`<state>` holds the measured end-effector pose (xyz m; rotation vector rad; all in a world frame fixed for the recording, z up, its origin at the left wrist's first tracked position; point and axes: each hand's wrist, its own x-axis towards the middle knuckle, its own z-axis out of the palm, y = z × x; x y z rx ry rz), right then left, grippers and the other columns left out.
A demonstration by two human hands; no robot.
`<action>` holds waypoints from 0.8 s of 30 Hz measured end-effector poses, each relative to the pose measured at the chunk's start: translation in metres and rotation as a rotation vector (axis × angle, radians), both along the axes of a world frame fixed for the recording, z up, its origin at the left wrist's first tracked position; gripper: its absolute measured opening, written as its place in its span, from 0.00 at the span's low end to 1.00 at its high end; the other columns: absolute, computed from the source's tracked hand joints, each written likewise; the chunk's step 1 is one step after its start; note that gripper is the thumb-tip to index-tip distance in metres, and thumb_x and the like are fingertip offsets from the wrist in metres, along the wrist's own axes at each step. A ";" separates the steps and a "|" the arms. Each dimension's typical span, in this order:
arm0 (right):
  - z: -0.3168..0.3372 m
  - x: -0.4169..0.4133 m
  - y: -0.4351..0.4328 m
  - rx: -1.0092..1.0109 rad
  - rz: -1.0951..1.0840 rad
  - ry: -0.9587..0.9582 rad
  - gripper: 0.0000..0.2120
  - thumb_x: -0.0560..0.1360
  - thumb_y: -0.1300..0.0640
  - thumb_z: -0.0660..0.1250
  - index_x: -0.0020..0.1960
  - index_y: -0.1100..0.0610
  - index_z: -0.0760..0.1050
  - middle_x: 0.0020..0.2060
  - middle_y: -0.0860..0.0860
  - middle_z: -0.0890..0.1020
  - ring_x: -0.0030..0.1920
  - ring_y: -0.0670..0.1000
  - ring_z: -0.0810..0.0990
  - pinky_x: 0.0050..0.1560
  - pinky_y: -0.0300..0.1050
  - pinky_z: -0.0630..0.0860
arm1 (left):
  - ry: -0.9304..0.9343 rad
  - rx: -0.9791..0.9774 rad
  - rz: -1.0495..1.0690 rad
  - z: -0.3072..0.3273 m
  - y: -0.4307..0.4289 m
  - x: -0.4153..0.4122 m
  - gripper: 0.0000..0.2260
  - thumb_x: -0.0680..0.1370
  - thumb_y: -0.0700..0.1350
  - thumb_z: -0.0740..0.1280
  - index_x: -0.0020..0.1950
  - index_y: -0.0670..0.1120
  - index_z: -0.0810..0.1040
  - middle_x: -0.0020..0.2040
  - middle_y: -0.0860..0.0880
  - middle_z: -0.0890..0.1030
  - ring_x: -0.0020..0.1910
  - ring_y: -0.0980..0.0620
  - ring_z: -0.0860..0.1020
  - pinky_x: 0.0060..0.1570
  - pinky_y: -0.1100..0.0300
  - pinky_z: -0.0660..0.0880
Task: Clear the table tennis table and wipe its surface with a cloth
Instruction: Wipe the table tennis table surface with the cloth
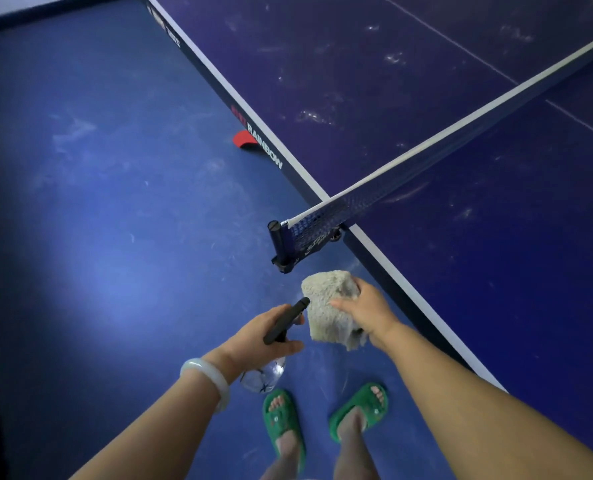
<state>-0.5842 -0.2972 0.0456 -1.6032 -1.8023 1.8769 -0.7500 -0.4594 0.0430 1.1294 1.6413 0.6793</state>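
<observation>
The dark blue table tennis table point(374, 84) runs across the upper right, its surface marked with pale smudges. Its net point(437, 143) crosses it, and the net post point(278, 244) juts past the near edge. Just below the post, off the table, my right hand point(364, 311) grips a bunched beige cloth point(326, 299). To its left my left hand point(260, 336) holds a clear spray bottle point(265, 375) by its black trigger head point(286, 320), with the nozzle close to the cloth.
A red paddle point(244, 139) lies on the blue floor point(115, 237), partly under the table's side edge. My feet in green slippers point(283, 420) stand on the floor beside the table. A dark wall base runs along the far left.
</observation>
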 end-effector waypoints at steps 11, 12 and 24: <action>-0.002 -0.006 0.019 -0.011 0.064 -0.016 0.22 0.75 0.65 0.72 0.67 0.56 0.74 0.57 0.53 0.82 0.58 0.54 0.80 0.60 0.51 0.76 | 0.019 -0.073 0.024 0.000 0.021 -0.010 0.18 0.74 0.49 0.75 0.61 0.53 0.73 0.50 0.58 0.76 0.40 0.63 0.76 0.44 0.67 0.71; -0.002 -0.007 0.020 -0.012 0.063 -0.017 0.21 0.75 0.65 0.72 0.67 0.56 0.74 0.57 0.53 0.82 0.58 0.54 0.81 0.60 0.51 0.77 | 0.017 -0.083 0.002 0.000 0.022 -0.010 0.17 0.74 0.49 0.75 0.59 0.52 0.73 0.47 0.58 0.76 0.38 0.61 0.75 0.43 0.66 0.71; 0.005 -0.012 0.031 -0.023 0.021 0.030 0.18 0.76 0.67 0.70 0.64 0.57 0.75 0.54 0.54 0.82 0.55 0.54 0.81 0.52 0.45 0.76 | 0.089 -0.175 -0.174 -0.003 0.025 -0.019 0.22 0.73 0.50 0.76 0.63 0.48 0.73 0.47 0.52 0.77 0.39 0.57 0.74 0.51 0.52 0.77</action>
